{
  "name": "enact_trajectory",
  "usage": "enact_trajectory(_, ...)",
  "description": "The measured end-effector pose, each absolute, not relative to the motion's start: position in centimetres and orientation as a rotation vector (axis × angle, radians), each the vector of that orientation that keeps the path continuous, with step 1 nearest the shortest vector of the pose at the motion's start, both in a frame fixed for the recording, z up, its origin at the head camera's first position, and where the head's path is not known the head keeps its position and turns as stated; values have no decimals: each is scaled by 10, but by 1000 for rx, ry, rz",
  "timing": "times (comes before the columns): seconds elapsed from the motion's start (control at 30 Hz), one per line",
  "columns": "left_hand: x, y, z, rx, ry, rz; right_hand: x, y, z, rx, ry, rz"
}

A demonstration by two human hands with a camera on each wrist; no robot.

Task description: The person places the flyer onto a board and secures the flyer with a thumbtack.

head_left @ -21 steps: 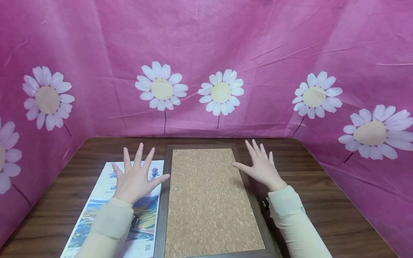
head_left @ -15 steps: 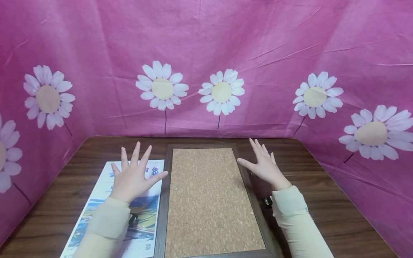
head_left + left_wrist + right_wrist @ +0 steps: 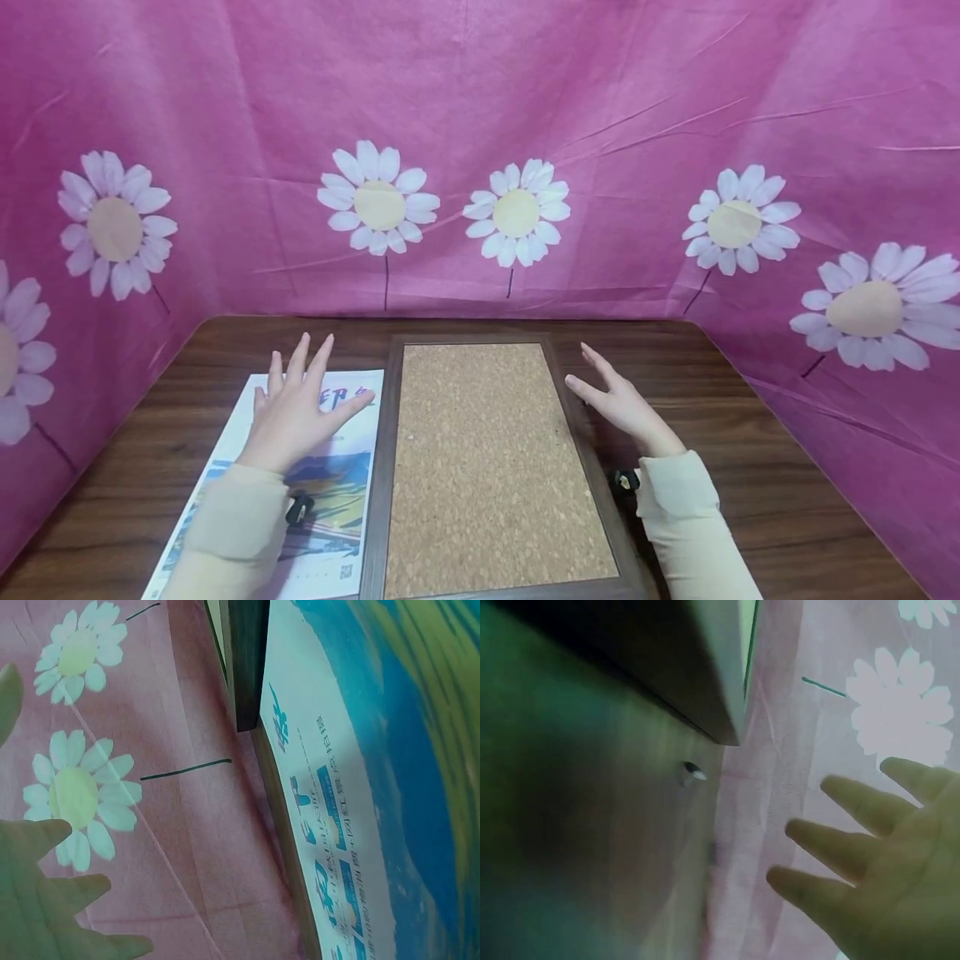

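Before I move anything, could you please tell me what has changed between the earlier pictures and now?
The bare left-hand grip has moved left; the bare right-hand grip right and slightly down in the head view. Nothing was grasped or released. The brown-framed rectangular cork board and white printed landscape sheet stayed put.

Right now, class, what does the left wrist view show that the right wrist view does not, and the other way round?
Only the left wrist view: the left hand and a printed sheet.
Only the right wrist view: the right hand and a small object on the table, too blurred to name.
Both: the table, the cork board's frame, and the pink cloth with white flowers.
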State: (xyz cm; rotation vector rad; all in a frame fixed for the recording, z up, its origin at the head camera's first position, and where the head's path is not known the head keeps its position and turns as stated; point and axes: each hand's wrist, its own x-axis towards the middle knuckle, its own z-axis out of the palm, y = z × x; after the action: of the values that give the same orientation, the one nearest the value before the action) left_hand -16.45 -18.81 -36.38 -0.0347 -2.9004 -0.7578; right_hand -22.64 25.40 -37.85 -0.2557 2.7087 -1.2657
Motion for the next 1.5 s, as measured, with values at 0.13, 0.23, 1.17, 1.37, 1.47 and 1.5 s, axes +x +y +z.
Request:
enact_trajectory(0.13, -164, -194, -367, -15, -2896, -786, -227, 255, -386, -272, 2700, -1264)
enact_trajectory(0.23, -163, -200, -368, -6, -2888, -802, -227, 255, -390, -281, 2729, -1222)
enact_trajectory(1.17, -163, -275, -384, 207, -3019, -1125, -227, 264, -399, -418, 2718, -1015)
enact_trajectory(1.37, -162, -288, -383, 193, -3034, -1292, -227, 264, -399, -418, 2706, -987)
enact_trajectory(1.47, -162, -292, -383, 209, -3052, -1321, -226, 264, -399, -411, 2705, -978)
enact_trajectory(1.5, -162, -294, -384, 208, -3058, -1306, -226, 264, -399, -412, 2707, -970)
